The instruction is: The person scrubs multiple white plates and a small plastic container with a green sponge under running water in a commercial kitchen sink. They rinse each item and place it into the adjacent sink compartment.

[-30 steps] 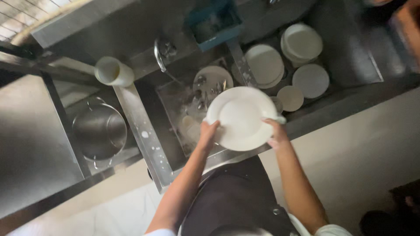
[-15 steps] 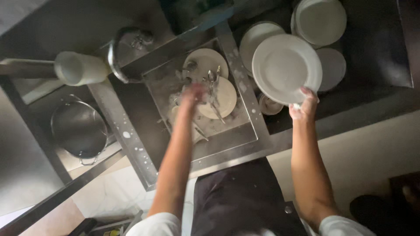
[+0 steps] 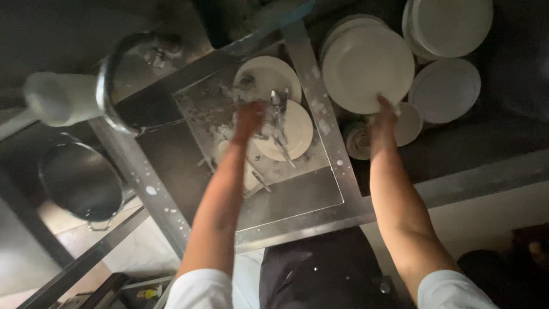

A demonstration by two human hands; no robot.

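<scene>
So this looks like the set-down part of dishwashing: the right hand (image 3: pixel 384 117) is pinching the near rim of a big white plate (image 3: pixel 366 68), fingers closed on the edge, and the plate sits right on top of a stack of plates (image 3: pixel 343 28) in the dark basin to the right of the sink (image 3: pixel 297 200). I'd say it's pretty much landed, so the next move just needs the fingers to let go cleanly without dragging the plate off the pile.

The left hand (image 3: pixel 249 117) is down in the soapy sink, blurred, so I can't tell if it's spread or closed on anything. It's touching or just over a dirty plate (image 3: pixel 291 131) with some cutlery (image 3: pixel 278 109) lying across it; another plate (image 3: pixel 266 77) sits just beyond its fingertips. More clean plates (image 3: pixel 446 88) sit beyond the right hand and out to its right.
</scene>
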